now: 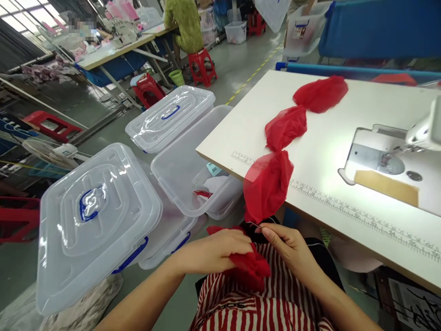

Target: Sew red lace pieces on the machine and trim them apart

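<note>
My left hand (pixel 220 248) is closed around a bunch of sheer red fabric (pixel 253 269) above my lap. Between the thumb and fingers of my right hand (pixel 287 241) is a thin dark metal tool (pixel 254 224); its exact kind is too small to make out. Its tip points left, close under the lowest gathered red fabric piece (pixel 265 188), which hangs over the table edge. Above that piece, a middle red bunch (pixel 285 128) and a far red bunch (pixel 322 93) lie in a row on the white sewing table (pixel 324 161).
A sewing machine (pixel 422 131) stands at the right. Left of the table are an open clear bin (pixel 182 172) with scraps inside and two lidded bins (pixel 99 207). A person (pixel 184 23) sits on a red stool (pixel 202 66) farther back.
</note>
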Demonstrator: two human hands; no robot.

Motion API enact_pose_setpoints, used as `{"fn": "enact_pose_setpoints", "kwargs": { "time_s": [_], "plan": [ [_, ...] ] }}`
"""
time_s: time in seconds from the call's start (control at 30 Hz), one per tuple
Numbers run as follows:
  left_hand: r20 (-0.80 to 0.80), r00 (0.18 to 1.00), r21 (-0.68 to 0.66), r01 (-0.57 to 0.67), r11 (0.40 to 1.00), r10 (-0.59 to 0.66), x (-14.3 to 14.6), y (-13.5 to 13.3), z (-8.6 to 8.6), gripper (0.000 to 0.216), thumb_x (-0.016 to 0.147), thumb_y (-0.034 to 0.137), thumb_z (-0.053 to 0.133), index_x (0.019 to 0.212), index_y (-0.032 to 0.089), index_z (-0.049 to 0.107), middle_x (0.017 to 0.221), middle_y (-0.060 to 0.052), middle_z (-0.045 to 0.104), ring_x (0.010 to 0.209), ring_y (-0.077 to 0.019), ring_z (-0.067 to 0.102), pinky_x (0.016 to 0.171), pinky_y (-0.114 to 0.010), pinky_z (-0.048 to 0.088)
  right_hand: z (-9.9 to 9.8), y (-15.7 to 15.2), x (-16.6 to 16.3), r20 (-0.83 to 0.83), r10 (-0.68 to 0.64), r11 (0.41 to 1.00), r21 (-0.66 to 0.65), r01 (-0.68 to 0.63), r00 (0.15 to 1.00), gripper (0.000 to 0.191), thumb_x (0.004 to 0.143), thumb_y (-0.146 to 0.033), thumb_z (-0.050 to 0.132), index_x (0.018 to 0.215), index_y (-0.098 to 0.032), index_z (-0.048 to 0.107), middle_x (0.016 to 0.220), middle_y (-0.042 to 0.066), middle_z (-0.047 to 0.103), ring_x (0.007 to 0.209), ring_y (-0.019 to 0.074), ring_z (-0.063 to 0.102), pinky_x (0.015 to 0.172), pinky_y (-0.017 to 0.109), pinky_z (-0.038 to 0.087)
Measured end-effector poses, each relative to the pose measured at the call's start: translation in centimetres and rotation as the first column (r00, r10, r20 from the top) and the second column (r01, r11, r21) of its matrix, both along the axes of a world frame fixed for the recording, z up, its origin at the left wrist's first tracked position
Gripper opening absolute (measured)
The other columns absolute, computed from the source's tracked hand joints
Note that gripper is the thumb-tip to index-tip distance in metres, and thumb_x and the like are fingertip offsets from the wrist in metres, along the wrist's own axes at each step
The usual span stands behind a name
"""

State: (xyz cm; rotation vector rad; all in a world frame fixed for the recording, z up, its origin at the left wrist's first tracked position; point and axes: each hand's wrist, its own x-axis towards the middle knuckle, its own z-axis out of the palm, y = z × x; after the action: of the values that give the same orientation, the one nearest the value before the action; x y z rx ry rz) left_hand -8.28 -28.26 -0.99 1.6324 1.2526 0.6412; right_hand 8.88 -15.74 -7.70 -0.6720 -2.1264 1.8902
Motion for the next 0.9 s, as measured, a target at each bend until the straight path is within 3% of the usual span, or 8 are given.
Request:
{"fn": "enact_pose_setpoints", "kwargs": {
  "time_s": [0.07, 0.17, 0.3, 0.47, 0.6, 0.7, 0.8, 0.9],
  "plan": [
    [-0.005, 0.999, 0.055, -0.034, 0.998, 0.035, -0.1, 1.5, 1.6, 0.024, 0.098, 0.019, 0.042, 0.080, 0.017, 0.057, 0.080, -0.003, 0.062, 0.076, -0.0139, 0.055, 0.078, -0.025, 0.043, -0.9, 0.5, 0.7, 0.086, 0.040, 0.998, 0.045, -0.044, 0.995, 0.044, 0.094, -0.052, 0.044, 0.078, -0.019, 0.069, 0.077, 0.005, 0.069, 0.076, 0.0215, 0.063, 0.070, 0.029, 0.048],
    [0.025, 0.939, 0.251, -0.339, 0.907, 0.344, -0.3, 5.7, 3.2, 0.021, 0.100, 0.024, 0.041, 0.090, 0.018, 0.059, 0.093, -0.004, 0.064, 0.086, -0.0157, 0.059, 0.081, -0.027, 0.045, -2.2, 0.7, 1.5, 0.240, 0.148, 0.973, 0.136, -0.184, 0.959, 0.045, 0.096, -0.046, 0.041, 0.074, -0.019, 0.069, 0.073, 0.005, 0.070, 0.070, 0.0209, 0.062, 0.068, 0.029, 0.046],
    [-0.113, 0.802, 0.356, -0.518, 0.778, 0.586, -0.4, 12.3, 2.4, 0.024, 0.094, 0.019, 0.054, 0.118, 0.019, 0.052, 0.118, -0.008, 0.061, 0.110, -0.0220, 0.058, 0.097, -0.036, 0.045, -2.2, 0.1, 2.2, 0.381, 0.166, 0.932, 0.241, -0.271, 0.909, 0.043, 0.095, -0.044, 0.043, 0.077, -0.017, 0.070, 0.077, 0.008, 0.071, 0.073, 0.0219, 0.063, 0.069, 0.029, 0.044],
    [-0.550, 0.422, 0.395, -0.629, 0.670, 0.721, 0.2, 14.6, 0.0, 0.046, 0.084, 0.031, 0.070, 0.120, 0.009, 0.051, 0.134, -0.021, 0.045, 0.125, -0.0365, 0.044, 0.104, -0.052, 0.036, 1.6, 1.3, 3.9, 0.265, 0.363, 0.904, 0.133, -0.407, 0.893, 0.050, 0.098, -0.053, 0.039, 0.088, -0.018, 0.073, 0.081, 0.007, 0.070, 0.073, 0.0188, 0.062, 0.066, 0.026, 0.041],
    [-0.404, 0.670, 0.282, -0.556, 0.782, 0.622, 0.5, 11.3, 0.6, 0.014, 0.089, 0.024, 0.060, 0.097, 0.015, 0.053, 0.116, -0.011, 0.059, 0.107, -0.0262, 0.055, 0.093, -0.039, 0.042, 5.2, 3.9, 5.1, -0.142, 0.602, 0.788, -0.051, -0.613, 0.786, 0.059, 0.094, -0.064, 0.040, 0.094, -0.018, 0.076, 0.072, 0.006, 0.064, 0.065, 0.0154, 0.056, 0.061, 0.027, 0.039],
    [-0.122, 0.861, 0.069, -0.489, 0.869, 0.494, 0.2, 7.4, 1.2, 0.007, 0.094, 0.025, 0.052, 0.092, 0.018, 0.051, 0.091, -0.001, 0.063, 0.082, -0.0175, 0.057, 0.074, -0.029, 0.044, 5.8, 5.0, 4.7, -0.364, 0.349, 0.874, -0.206, -0.440, 0.864, 0.053, 0.092, -0.064, 0.046, 0.095, -0.020, 0.077, 0.060, 0.000, 0.052, 0.050, 0.0100, 0.040, 0.052, 0.025, 0.031],
    [0.023, 0.920, -0.159, -0.382, 0.910, 0.390, -0.5, 4.0, 1.0, 0.015, 0.091, 0.033, 0.057, 0.097, 0.020, 0.054, 0.093, 0.001, 0.063, 0.084, -0.0163, 0.058, 0.071, -0.026, 0.043, 4.6, 4.5, 3.4, -0.237, -0.001, 0.930, -0.356, -0.086, 0.972, 0.048, 0.091, -0.062, 0.051, 0.094, -0.020, 0.075, 0.053, -0.005, 0.035, 0.049, 0.0088, 0.025, 0.050, 0.025, 0.020],
    [-0.009, 0.928, -0.233, -0.363, 0.902, 0.371, -0.9, 1.7, 0.2, 0.025, 0.091, 0.031, 0.058, 0.113, 0.022, 0.054, 0.108, -0.001, 0.065, 0.096, -0.0180, 0.061, 0.081, -0.027, 0.045, 2.9, 3.2, 1.9, -0.019, -0.024, 0.915, -0.402, 0.015, 1.000, 0.052, 0.087, -0.065, 0.055, 0.090, -0.016, 0.074, 0.056, -0.005, 0.031, 0.052, 0.0088, 0.020, 0.049, 0.026, 0.014]
  ]
}}
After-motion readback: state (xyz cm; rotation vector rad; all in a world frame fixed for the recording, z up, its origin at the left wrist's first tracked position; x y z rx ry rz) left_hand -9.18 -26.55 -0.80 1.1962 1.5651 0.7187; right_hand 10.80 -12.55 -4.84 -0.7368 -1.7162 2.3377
